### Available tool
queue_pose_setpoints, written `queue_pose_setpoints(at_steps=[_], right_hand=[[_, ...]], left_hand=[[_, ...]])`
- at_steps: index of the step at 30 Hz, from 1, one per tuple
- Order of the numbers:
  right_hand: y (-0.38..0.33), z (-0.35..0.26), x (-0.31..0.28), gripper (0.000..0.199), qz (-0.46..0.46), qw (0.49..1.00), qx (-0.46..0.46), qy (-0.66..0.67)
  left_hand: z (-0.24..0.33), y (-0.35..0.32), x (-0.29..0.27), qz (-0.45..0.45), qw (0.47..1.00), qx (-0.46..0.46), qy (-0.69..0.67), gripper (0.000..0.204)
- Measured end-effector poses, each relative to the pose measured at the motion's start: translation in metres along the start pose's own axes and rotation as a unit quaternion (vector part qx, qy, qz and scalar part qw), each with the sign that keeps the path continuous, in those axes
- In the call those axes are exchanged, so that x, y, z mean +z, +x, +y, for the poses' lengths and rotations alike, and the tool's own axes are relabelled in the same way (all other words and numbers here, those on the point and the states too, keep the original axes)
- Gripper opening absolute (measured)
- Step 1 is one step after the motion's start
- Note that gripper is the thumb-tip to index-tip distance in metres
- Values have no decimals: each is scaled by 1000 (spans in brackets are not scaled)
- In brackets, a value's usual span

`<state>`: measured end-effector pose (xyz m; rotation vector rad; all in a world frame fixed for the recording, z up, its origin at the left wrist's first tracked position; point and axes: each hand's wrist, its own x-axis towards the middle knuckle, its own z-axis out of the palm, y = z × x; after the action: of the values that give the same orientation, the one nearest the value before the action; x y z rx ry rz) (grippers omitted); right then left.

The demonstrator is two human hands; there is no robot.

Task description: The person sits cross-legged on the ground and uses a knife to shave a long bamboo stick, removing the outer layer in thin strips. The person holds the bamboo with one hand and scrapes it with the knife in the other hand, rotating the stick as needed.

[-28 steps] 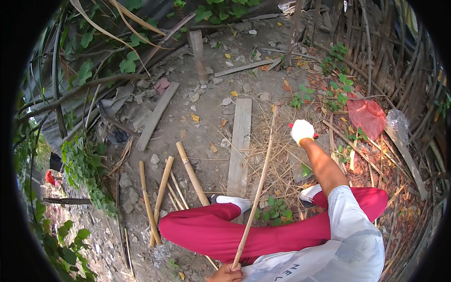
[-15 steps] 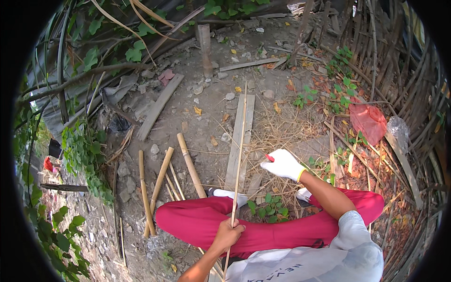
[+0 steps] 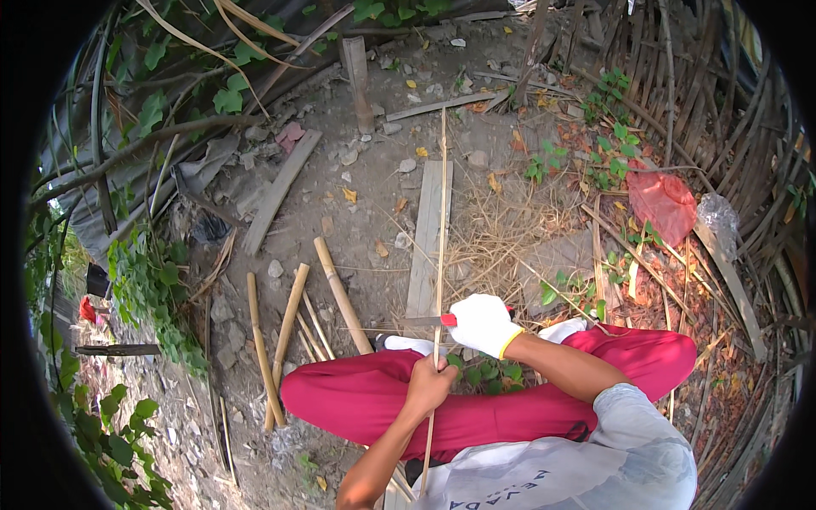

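Left hand clamps a strip partly hiding a plank, right hand a knife, poles nearby.

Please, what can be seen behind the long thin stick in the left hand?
Behind the stick are the ground, a grey plank and the red trousers. What the left hand covers there cannot be seen.

The glove is coloured white with a yellow edge, the knife handle red. Pale tan is shown by the stick, crimson by the trousers, and pale grey with dark lettering by the shirt.
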<state>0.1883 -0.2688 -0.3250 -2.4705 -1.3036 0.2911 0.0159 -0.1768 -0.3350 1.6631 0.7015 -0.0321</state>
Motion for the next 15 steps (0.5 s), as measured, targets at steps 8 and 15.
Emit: queue_pose_setpoints(at_steps=[8, 15], right_hand=[[10, 2, 9, 23, -45, 997, 62, -14], [28, 103, -14, 23, -9, 982, 180, -51]], left_hand=[[8, -9, -1, 8, 985, -15, 171, 16], [-6, -57, 7, -79, 976, -26, 203, 18]])
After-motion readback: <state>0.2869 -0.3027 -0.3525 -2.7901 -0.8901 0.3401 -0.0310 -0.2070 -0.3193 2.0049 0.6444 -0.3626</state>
